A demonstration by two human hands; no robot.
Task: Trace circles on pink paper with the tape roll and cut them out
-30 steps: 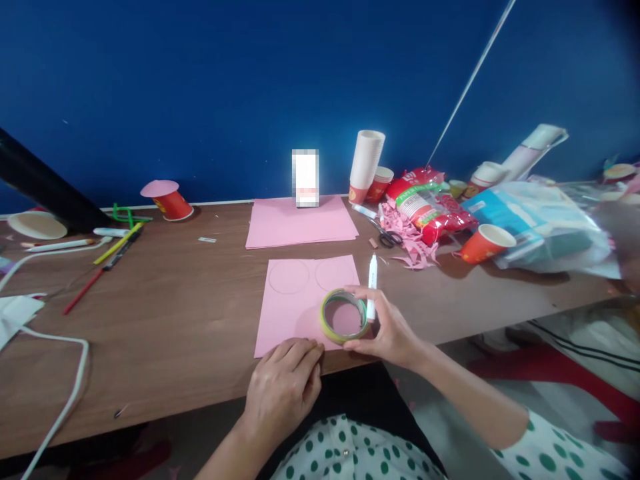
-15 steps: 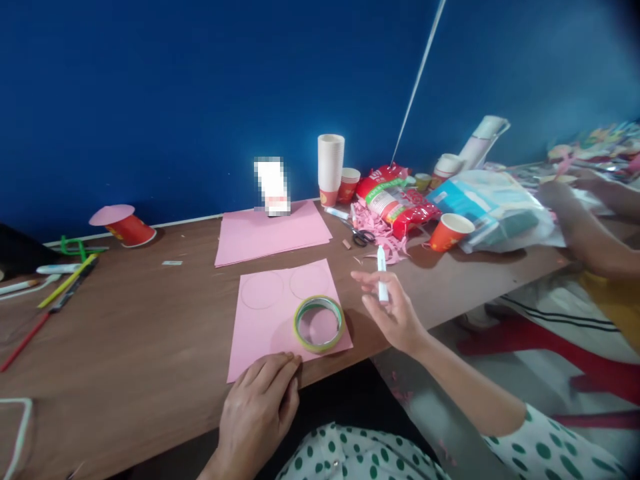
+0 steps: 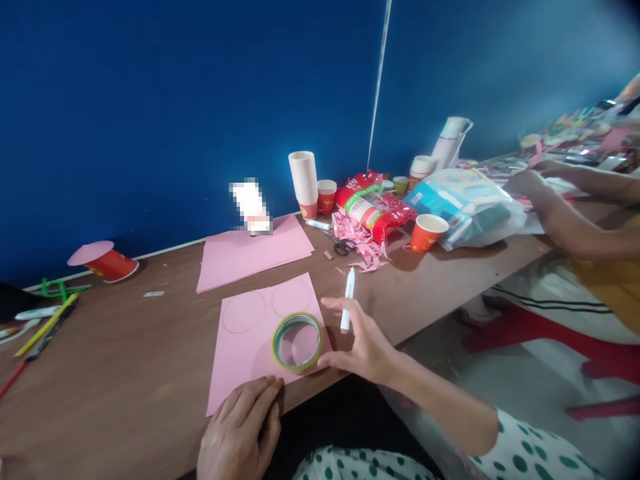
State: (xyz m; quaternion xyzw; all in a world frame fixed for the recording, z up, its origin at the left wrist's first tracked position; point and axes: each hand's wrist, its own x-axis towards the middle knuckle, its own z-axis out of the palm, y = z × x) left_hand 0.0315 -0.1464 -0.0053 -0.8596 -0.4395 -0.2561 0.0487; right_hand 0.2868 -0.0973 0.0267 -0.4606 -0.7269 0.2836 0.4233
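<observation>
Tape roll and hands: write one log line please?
left hand: on pink paper | right hand: holding white marker, beside tape roll | tape roll: flat on pink paper

I have the left hand [image 3: 240, 427] palm down, its fingers [image 3: 253, 398] lying together, slightly bent. My right forearm [image 3: 445, 395] slants in from the lower right; at the right hand [image 3: 367, 343], thumb [image 3: 336, 361] and index finger [image 3: 341, 305] stand spread apart, the others mostly hidden.

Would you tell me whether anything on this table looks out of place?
Yes: shredded pink paper lies in a loose heap beside the scissors and red packet, looking untidy. The pink sheet under the tape roll shows no obvious damage.
</observation>
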